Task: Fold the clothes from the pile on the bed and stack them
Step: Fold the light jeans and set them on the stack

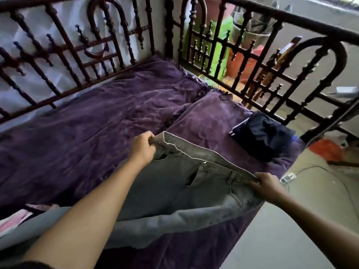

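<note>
The bed [77, 148] bears grey jeans [174, 191] and a folded navy garment [262, 136].

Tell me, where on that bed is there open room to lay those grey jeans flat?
The widest bare patch is the purple bedspread, between the left hand and the railing behind. It is tighter on the right: a dark folded garment sits near that corner. Both hands, the right hand included, hold the grey jeans by the waistband.
</note>
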### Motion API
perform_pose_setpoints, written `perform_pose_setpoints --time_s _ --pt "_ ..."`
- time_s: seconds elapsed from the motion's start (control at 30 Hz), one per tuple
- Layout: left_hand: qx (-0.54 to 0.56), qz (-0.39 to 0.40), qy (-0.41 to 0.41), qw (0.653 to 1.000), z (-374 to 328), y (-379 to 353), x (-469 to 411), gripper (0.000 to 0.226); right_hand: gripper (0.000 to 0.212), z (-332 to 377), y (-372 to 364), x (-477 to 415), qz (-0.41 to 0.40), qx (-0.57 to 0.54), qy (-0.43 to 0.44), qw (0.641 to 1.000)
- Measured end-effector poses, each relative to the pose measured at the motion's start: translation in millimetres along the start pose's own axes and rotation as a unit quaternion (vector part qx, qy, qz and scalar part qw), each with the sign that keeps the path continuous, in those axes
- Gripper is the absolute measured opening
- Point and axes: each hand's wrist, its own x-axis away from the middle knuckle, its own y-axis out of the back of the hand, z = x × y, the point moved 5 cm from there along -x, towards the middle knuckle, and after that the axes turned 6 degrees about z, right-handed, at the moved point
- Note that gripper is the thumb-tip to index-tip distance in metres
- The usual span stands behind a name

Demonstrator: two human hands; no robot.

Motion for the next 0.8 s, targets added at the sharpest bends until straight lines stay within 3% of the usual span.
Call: perform_pose_setpoints --time_s 0.23,0.47,0.57,0.67,0.73,0.8 --pt "0.026 0.027 -0.013 0.999 -73.9 -88.6 -99.7 0.010 0.034 -87.0 24.1 -125.9 -0.026 0.042 -0.050 0.998" --pt "-0.006 0.062 0.070 0.996 -87.9 -204.7 -202.1 0.007 0.047 -135.3 1.7 -265.1 0.033 0.136 -0.055 0.989" --pt "0.007 0.080 0.086 0.993 -74.1 -242.9 -229.2 0.037 0.043 -137.5 -14.8 -299.0 0.072 0.181 -0.048 0.980" --pt "-0.033 0.124 0.161 0.979 -31.9 -261.2 -207.7 0.038 0.032 -124.4 -26.4 -308.6 0.111 0.250 -0.007 0.962" --pt "-0.073 0.173 0.201 0.962 2.6 -264.8 -169.8 0.030 0.041 -101.2 -32.6 -306.6 0.096 0.295 0.060 0.949" --pt "-0.126 0.236 0.235 0.935 36.2 -263.0 -121.5 0.032 0.050 -68.3 -43.0 -299.5 0.102 0.265 0.133 0.950"
